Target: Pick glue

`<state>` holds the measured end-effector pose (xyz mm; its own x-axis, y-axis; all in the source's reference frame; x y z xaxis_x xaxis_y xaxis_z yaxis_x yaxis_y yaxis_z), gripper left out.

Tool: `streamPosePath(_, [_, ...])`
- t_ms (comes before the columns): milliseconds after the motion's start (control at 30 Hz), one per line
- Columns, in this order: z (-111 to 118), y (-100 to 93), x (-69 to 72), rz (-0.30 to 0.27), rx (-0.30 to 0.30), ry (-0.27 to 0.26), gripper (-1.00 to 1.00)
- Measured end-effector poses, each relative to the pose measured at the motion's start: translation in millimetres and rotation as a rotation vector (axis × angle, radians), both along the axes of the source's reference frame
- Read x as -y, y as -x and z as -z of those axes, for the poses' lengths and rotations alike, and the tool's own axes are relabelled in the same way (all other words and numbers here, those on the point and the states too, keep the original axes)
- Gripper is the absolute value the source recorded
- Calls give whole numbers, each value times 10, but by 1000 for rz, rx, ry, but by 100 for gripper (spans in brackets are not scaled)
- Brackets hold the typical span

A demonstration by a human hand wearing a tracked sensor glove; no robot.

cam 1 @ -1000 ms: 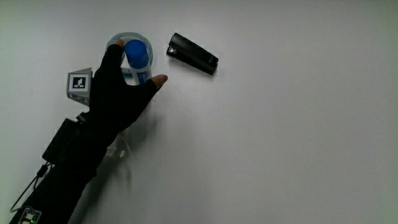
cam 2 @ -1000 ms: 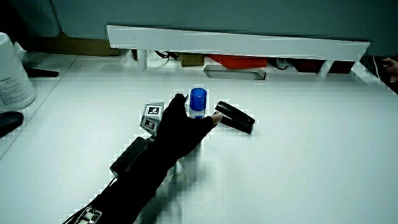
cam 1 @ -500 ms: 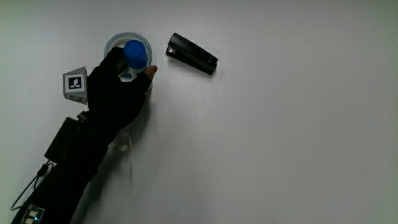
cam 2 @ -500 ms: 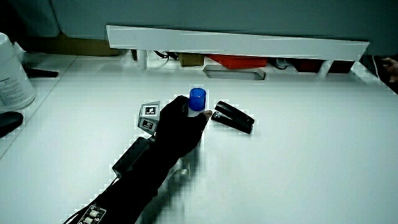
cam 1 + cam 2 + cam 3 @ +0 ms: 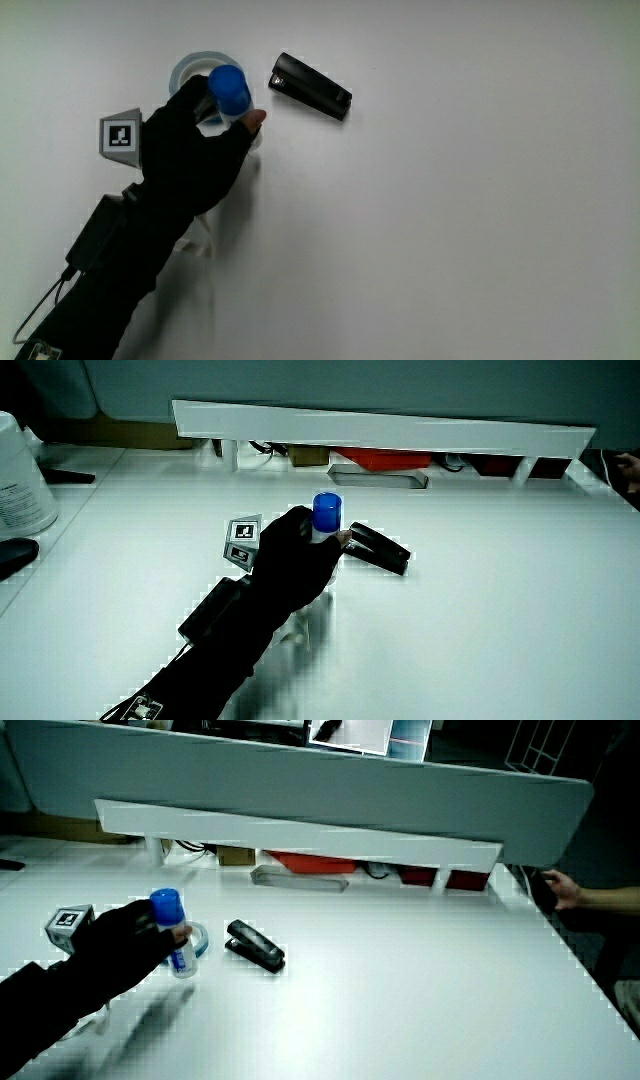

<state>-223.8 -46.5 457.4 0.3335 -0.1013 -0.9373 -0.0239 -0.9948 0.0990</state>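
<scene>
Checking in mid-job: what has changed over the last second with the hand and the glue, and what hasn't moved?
The hand closed its fingers around the glue stick, which a second ago it only reached with spread fingers. The stick now looks raised a little off the tape roll it stood in, and tilted toward the black stapler. The tape roll and the stapler stayed where they were.

Your hand [image 5: 195, 150] wears a black glove that leaves the fingertips bare. At about nine o'clock from it sits a pale cube [image 5: 121, 137] printed with a black square marker. A flat black box [image 5: 98, 232] lies on your dark-sleeved forearm [image 5: 105, 290], a thin cable [image 5: 40, 303] trailing from it.
</scene>
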Motion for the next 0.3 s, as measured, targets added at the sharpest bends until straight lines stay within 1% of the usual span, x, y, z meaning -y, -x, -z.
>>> streamPosePath(33, [44,-27,-8,-15,0,-17,100])
streamPosePath(67, [109,-74,-20,-35,-23,-38,100])
streamPosePath(100, [145,-112,-29,-57,-29,-50,100])
streamPosePath(133, [201,-169,-37,-79,-64,-68,100])
streamPosePath(167, [235,-210,-48,-100,-59,-87,100])
streamPosePath(200, [267,-251,-65,-123,-60,-85,100])
streamPosePath(233, [294,-292,-85,-143,-67,-106,100])
streamPosePath(267, [327,-344,-108,-157,-95,-111,100])
streamPosePath(300, [355,-391,-132,-175,-105,-123,100])
